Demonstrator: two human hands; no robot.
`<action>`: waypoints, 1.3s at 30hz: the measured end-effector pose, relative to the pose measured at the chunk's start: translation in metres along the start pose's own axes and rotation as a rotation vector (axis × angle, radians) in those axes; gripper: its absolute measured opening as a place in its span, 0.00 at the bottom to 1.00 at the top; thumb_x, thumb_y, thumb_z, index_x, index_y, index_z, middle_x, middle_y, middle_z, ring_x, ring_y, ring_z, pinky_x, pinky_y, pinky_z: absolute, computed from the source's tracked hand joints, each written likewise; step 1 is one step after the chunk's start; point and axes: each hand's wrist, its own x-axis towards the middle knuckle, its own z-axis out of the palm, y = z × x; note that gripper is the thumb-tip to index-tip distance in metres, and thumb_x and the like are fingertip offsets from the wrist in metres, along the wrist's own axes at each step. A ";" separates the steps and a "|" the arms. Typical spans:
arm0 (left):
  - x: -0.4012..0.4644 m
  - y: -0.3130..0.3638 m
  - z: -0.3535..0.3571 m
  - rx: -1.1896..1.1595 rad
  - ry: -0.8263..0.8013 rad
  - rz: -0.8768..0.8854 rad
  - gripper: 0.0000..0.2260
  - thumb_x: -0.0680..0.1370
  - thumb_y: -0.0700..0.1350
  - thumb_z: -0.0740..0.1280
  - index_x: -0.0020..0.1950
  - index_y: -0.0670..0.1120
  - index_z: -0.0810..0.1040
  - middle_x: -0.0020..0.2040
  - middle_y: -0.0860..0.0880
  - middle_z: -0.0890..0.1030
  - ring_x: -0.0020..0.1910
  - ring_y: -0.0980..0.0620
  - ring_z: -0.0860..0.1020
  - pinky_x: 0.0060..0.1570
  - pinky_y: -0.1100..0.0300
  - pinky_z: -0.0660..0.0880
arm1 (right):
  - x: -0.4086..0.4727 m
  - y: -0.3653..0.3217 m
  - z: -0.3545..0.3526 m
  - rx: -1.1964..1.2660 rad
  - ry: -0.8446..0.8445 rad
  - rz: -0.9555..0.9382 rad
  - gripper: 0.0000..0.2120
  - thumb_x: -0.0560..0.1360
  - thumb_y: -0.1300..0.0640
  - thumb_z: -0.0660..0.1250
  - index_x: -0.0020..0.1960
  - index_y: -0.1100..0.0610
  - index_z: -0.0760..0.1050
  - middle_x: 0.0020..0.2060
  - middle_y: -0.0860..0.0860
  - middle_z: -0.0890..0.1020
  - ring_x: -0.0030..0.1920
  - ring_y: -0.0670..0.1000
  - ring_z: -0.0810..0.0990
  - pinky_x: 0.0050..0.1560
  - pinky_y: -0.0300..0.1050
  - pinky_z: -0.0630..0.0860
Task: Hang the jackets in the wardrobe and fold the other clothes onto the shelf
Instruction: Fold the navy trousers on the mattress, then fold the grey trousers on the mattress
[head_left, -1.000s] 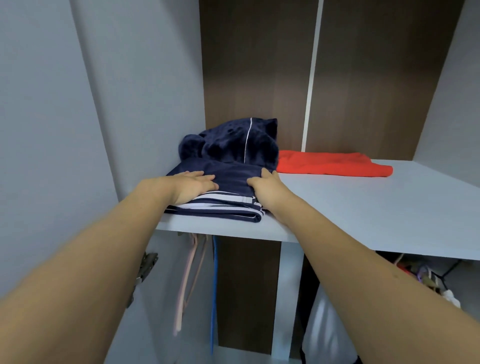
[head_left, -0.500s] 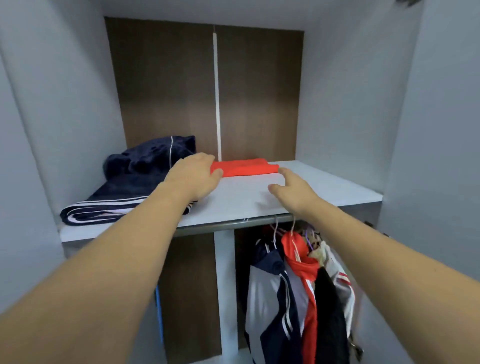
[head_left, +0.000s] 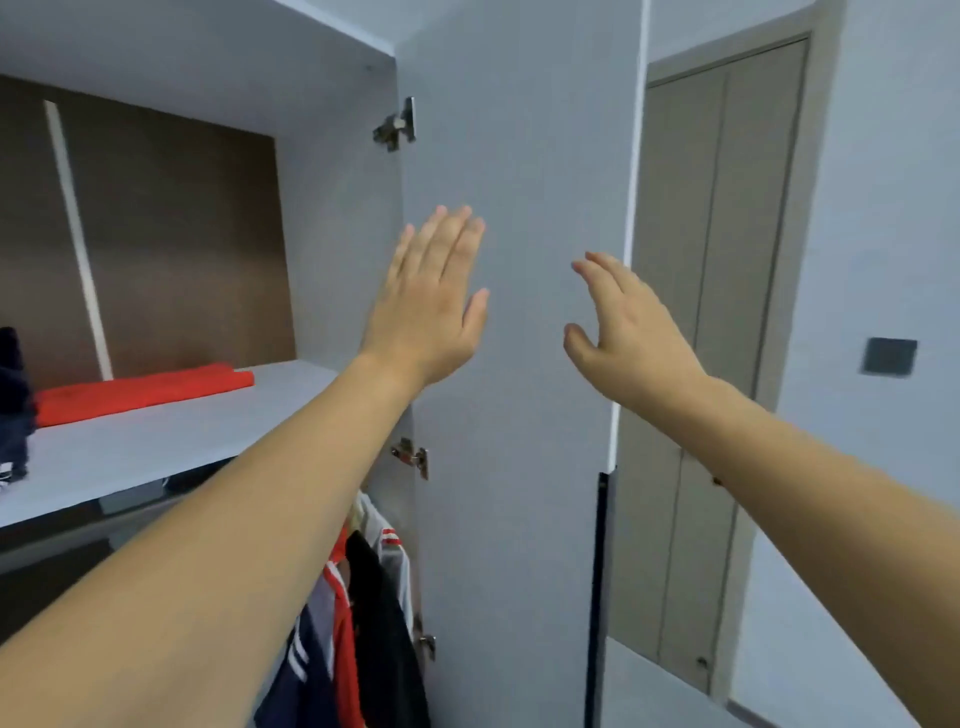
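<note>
Step in hand: we judge the clothes are stowed and the open wardrobe door (head_left: 514, 364) is next, probably to be swung shut.
Left hand (head_left: 431, 306): fingers straight and together, palm toward the door's inner face, holding nothing; we cannot tell whether it touches the panel.
Right hand (head_left: 628, 332): fingers relaxed and slightly spread, empty, near the door's free edge.
Key relation: the door lies directly ahead of both palms; the right hand is nearer the free edge, the left nearer the hinge (head_left: 397, 127).
Door axis: long axis vertical, panel standing out toward us from the hinges.
Task's things: red folded garment (head_left: 140, 389) lies on the shelf (head_left: 156, 452), long axis left to right; jackets (head_left: 358, 613) hang below.
</note>
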 end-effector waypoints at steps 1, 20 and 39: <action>0.014 0.031 0.001 -0.019 0.035 0.051 0.28 0.80 0.48 0.59 0.79 0.39 0.60 0.79 0.42 0.61 0.79 0.42 0.56 0.78 0.45 0.48 | -0.010 0.017 -0.025 -0.040 0.078 -0.007 0.29 0.76 0.60 0.65 0.74 0.65 0.63 0.75 0.60 0.64 0.74 0.59 0.62 0.74 0.47 0.55; 0.098 0.536 0.179 -0.425 -0.256 0.324 0.28 0.82 0.52 0.56 0.80 0.44 0.55 0.80 0.45 0.55 0.80 0.44 0.49 0.78 0.45 0.45 | -0.309 0.390 -0.257 -0.470 -0.110 0.740 0.31 0.79 0.52 0.61 0.78 0.59 0.56 0.78 0.56 0.57 0.77 0.56 0.56 0.76 0.49 0.52; 0.039 1.081 0.268 -0.874 -0.517 0.986 0.27 0.82 0.51 0.56 0.80 0.46 0.57 0.79 0.46 0.59 0.78 0.45 0.57 0.77 0.44 0.48 | -0.677 0.594 -0.443 -0.592 -0.025 1.568 0.30 0.77 0.59 0.63 0.76 0.62 0.60 0.76 0.58 0.63 0.75 0.56 0.61 0.74 0.48 0.57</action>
